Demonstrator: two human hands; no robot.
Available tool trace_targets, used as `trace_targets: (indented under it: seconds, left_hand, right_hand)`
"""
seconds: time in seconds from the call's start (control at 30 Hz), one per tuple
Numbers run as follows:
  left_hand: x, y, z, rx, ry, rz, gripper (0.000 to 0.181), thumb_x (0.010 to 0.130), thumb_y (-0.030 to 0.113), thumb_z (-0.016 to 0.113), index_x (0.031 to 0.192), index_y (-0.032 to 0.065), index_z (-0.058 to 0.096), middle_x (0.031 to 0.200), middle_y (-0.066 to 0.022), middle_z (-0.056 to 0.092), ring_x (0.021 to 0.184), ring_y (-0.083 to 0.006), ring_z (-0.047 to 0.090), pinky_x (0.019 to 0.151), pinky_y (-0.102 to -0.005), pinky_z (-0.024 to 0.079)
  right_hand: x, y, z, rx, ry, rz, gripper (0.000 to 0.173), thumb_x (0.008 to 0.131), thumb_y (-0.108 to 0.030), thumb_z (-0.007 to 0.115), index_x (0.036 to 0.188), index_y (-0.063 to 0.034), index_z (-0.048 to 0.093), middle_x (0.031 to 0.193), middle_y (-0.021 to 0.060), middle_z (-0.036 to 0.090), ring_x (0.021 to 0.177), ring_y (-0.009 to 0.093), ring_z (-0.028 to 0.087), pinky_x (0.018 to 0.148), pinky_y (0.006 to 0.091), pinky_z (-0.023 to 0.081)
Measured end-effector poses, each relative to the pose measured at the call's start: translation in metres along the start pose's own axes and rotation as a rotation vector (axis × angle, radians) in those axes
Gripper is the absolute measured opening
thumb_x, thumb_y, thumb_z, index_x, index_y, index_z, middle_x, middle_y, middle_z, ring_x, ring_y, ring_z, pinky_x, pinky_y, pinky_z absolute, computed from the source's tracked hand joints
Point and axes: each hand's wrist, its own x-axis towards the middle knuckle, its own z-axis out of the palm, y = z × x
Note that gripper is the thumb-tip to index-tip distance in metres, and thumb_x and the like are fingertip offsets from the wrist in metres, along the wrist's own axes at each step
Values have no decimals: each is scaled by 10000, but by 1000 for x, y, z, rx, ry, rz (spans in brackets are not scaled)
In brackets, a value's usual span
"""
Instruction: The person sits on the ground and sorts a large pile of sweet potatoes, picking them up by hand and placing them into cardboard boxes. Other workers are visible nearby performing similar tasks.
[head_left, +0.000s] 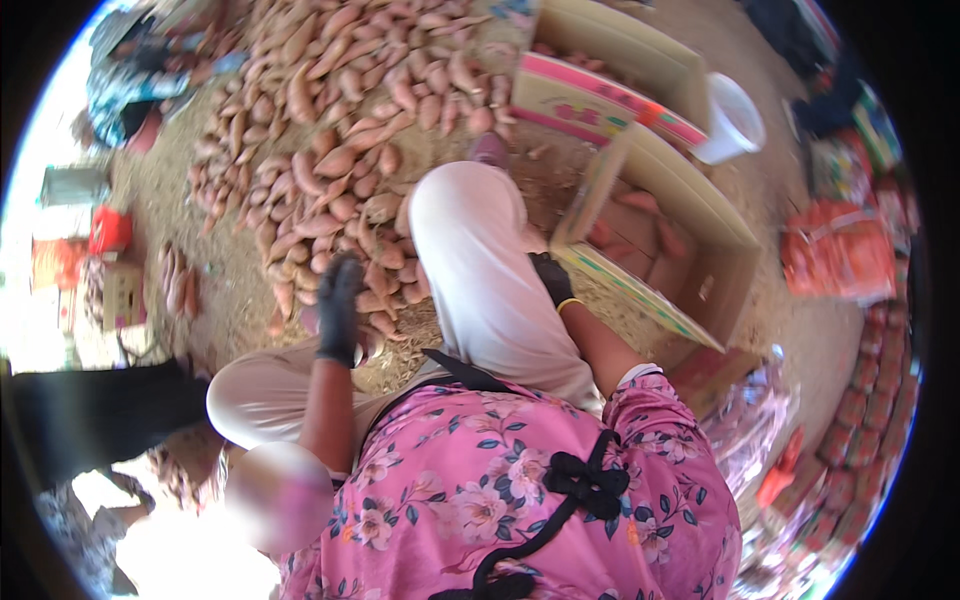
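My left hand (340, 309), in a dark glove, is over the near edge of a large heap of sweet potatoes (319, 225) on the ground. Whether its fingers grip anything is unclear. My right hand (553, 280), also dark-gloved, is beside my raised right knee, which partly hides its fingers. To its right, an open cardboard carton (712, 281) holds several sweet potatoes (667, 236) at its bottom. Another open carton (570, 105), with a pink printed edge, stands behind it and also contains sweet potatoes.
A white plastic bucket (731, 124) stands against the cartons. Orange-red packaging (840, 251) and stacked red packs (870, 420) line the right side. Clear plastic wrap (754, 427) lies near my right elbow. Another person (131, 90) crouches at the far left; a few sweet potatoes (178, 281) lie apart.
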Motion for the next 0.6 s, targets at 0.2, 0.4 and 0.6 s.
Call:
trace_targets:
  seconds: [0.2, 0.4, 0.6]
  left_hand:
    - [-14, -115, 5, 534, -423, -234, 389, 989, 304, 627, 1236, 4, 641, 1153, -106, 697, 1071, -187, 638, 946, -328, 498]
    - [15, -129, 31, 785, -516, -211, 518, 908, 376, 657, 1284, 24, 606, 1215, -227, 647, 1139, -390, 622, 956, -427, 508]
    - [75, -140, 89, 1083, -386, 20, 759, 865, 364, 685, 1499, 111, 352, 1229, -204, 549, 1003, -428, 631, 839, -508, 529]
  right_hand:
    - [29, 22, 29, -230, -272, 174, 383, 877, -324, 595, 1191, -105, 602, 993, 134, 637, 896, 338, 676, 654, 497, 550]
    - [20, 58, 5, -260, -336, 244, 391, 895, -342, 574, 1206, -106, 598, 1012, 131, 644, 922, 334, 670, 691, 498, 543]
    - [1, 88, -29, -206, -393, 335, 401, 912, -361, 554, 1220, -107, 594, 1031, 129, 650, 947, 331, 665, 728, 499, 536]
